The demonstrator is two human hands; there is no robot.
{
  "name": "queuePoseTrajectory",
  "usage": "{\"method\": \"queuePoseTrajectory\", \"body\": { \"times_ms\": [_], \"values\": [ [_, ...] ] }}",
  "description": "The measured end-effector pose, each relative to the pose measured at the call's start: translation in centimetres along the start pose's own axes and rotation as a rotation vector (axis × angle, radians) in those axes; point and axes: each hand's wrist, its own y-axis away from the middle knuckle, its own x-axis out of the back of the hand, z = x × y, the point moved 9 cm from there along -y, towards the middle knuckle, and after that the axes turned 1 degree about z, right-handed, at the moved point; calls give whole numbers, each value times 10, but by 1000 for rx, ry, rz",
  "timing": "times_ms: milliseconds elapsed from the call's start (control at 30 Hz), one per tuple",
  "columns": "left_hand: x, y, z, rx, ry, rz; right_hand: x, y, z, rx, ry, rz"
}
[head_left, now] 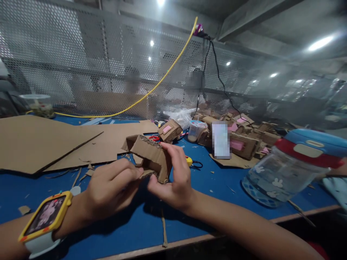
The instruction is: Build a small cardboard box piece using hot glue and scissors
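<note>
A small folded cardboard piece [151,153] with a hollow middle and corrugated edges is held just above the blue table. My right hand [176,177] grips its right side, thumb at the lower edge and fingers over the top. With its fingers pinched together, my left hand [115,182] holds the lower left edge of the same piece. A yellow-framed watch [47,216] is on my left wrist. Behind my right hand, a yellow tool [189,160] with a black loop is partly hidden. Red scissor-like handles [154,138] show just beyond the cardboard.
Large flat cardboard sheets [46,141] cover the left of the blue table [189,227]. A water bottle [282,169] stands at right. Behind are a phone-like blurred screen [221,140], a plastic cup [196,130], several cardboard constructions [241,144] and a yellow cable [162,74]. Cardboard scraps lie about.
</note>
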Motion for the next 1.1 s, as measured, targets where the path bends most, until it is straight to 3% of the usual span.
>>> {"method": "queuePoseTrajectory", "body": {
  "times_ms": [167,367,500,600,767,933,1000,1100],
  "values": [
    [-6,2,2,-3,5,-5,-1,1,-3,-15,-8,34],
    [-8,5,6,-174,-58,-9,-2,3,-1,-48,-32,27],
    [-12,-2,-17,9,60,-48,-3,1,15,-126,-89,2],
    [-15,0,-31,110,74,-62,-9,3,41,-293,-205,-13],
    [-21,2,-54,293,162,-181,-37,17,76,-677,-489,-179],
    [-7,-11,-75,417,294,-244,-53,26,77,-890,-641,-374],
    [-8,-11,-81,436,343,-291,-51,25,75,-856,-536,-427],
    [-16,-6,-84,476,419,-385,-29,8,67,-639,-295,-312]
  ]
}}
